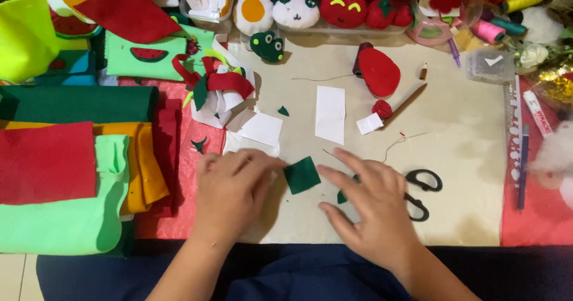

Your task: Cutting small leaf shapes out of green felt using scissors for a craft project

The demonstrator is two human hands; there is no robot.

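Dark green felt square (302, 174) lies flat on the beige mat (465, 158), right btwn my two hands. My left hand (231, 189) is palm-down just left of it, fingertips touching its left edge, fingers loose, not gripping anything. My right hand (371, 204) is on the other side, fingers spread flat, index tip near the square's right edge; a green scrap peeks from under the palm, can't tell if I'm pinching it. Black scissors (421, 193) sit just beyond my right hand. Top edge: clear tray (352, 29) w/ stuffed felt pieces – egg, panda, red apple, strawberries. Small clear box (490, 65) at right; contents too small to tell.
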